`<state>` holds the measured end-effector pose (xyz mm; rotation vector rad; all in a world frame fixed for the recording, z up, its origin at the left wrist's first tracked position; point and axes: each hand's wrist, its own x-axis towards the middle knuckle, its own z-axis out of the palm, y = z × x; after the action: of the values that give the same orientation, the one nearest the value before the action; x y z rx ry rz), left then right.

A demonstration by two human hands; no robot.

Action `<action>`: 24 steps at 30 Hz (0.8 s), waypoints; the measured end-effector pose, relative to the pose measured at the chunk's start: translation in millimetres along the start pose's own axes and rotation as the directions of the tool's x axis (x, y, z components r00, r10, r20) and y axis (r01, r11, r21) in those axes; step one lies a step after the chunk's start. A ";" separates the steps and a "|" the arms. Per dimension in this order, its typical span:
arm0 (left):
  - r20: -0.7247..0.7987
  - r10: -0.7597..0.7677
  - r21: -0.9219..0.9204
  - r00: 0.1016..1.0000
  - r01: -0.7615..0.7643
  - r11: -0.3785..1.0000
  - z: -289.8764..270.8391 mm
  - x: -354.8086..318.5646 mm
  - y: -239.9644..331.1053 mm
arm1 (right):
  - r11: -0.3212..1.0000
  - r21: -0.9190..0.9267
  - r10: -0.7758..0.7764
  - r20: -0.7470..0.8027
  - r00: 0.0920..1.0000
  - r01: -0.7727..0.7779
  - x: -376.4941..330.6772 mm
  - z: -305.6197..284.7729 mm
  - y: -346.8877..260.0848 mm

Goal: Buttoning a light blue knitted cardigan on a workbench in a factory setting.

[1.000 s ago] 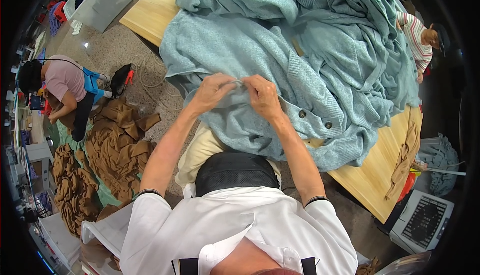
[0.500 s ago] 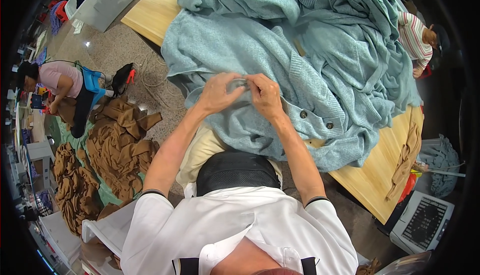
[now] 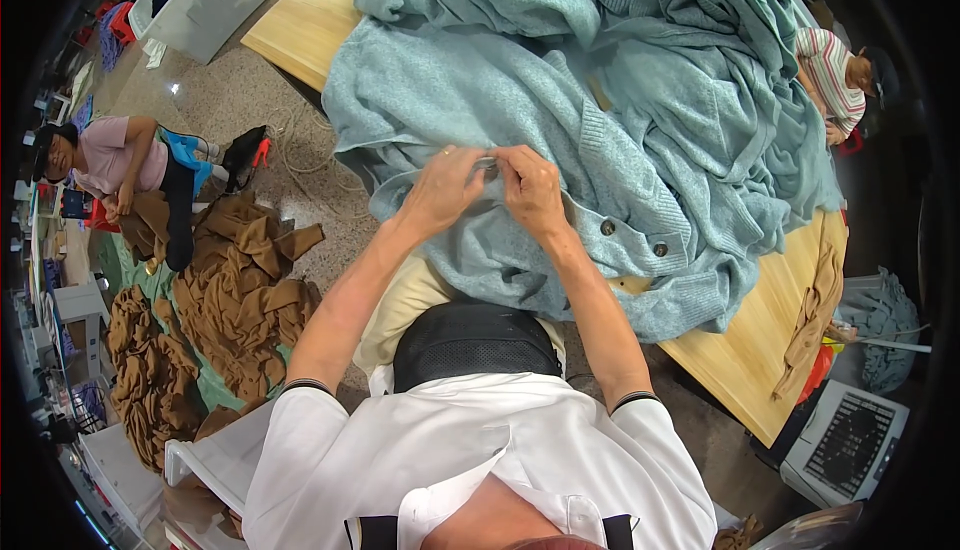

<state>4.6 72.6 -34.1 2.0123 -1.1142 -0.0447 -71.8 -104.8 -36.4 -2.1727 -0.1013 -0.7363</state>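
Observation:
A light blue-green knitted cardigan with dark buttons and ribbed edges lies at the near side of a heap of like knitwear. Over its near left part my left hand and my right hand meet, both closed. Thumbs and forefingers pinch at one spot, fingertips nearly touching. A thin pale strip, seemingly the cardigan's edge, shows between them; any smaller item there is too small to make out. Two dark buttons sit on the ribbed band right of my right hand.
The heap rests on a wooden table, where a brown garment lies at right. Brown knitwear covers the floor at left near a seated person. Another person sits beyond the table. A grey bin stands far left.
My left hand has turned slightly, its fingers drawn closer to the pinch; my right hand has hardly moved. The seated person at left has leaned back with the brown garment.

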 end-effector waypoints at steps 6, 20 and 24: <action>-0.038 0.013 0.021 0.999 -0.012 1.000 5.7 0.2 -1.6 | 0.999 0.010 0.039 0.006 0.999 -0.039 -0.2 0.3 1.5; -0.056 -0.127 -0.192 0.990 0.114 0.975 2.6 3.4 -9.7 | 0.997 0.060 0.053 0.009 0.999 -0.053 -0.1 -3.4 -0.8; 0.012 -0.158 -0.192 0.987 0.158 0.969 -1.8 7.2 -10.7 | 0.990 0.075 0.121 0.025 0.992 -0.123 0.8 -6.9 -3.1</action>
<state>17.0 71.5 -37.6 1.9212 -0.9088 -0.2232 -75.3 -107.9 -30.5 -2.0934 -0.0066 -0.6310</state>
